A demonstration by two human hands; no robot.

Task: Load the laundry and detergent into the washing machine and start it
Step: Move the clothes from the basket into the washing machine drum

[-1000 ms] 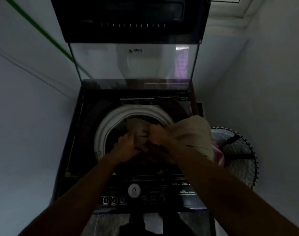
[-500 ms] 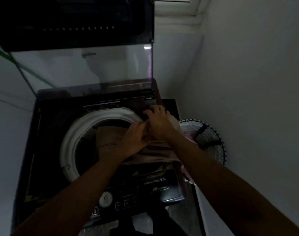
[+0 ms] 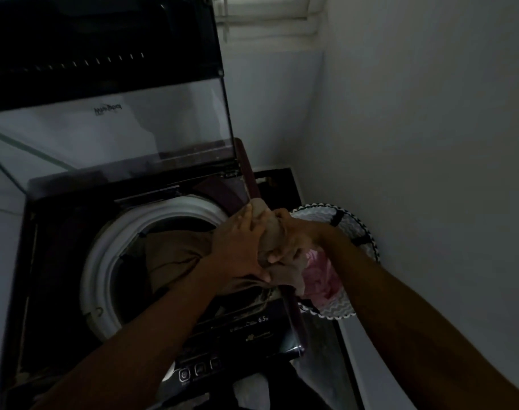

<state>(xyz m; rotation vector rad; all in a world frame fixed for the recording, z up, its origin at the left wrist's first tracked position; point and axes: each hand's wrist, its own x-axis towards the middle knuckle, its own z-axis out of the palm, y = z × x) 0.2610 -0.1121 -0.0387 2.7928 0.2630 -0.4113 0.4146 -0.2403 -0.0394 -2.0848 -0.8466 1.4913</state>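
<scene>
Only 1 view here, the head camera looking down, and it's pretty dark. Top-loading washing machine [image 3: 60, 261] with its glass lid [image 3: 110, 134] propped upright at the back, white drum rim [image 3: 104, 247] wide open. A brown garment [image 3: 175, 255] is halfway in: its bulk hangs over the right side of the rim and down into the drum, while the bunched end sits up at the machine's right edge, between both hands. The left hand [image 3: 240, 247] lies over the cloth with fingers mostly straight, pressing it rather than clearly curling round it. The right hand [image 3: 290, 241] has its fingers curled into the bunched end, gripping it. So the garment's long axis runs from the hands at the right edge down and left into the drum, and the loose end points into the tub. My guess is the next move is just shoving that bunch leftward and down, and the left hand is nearer the opening for that. Just right of the machine there's a laundry basket [image 3: 358, 232] with something pink [image 3: 320, 276] in it, so more to load. Control buttons [image 3: 199, 369] at the front look untouched, and I can't spot any detergent.
</scene>
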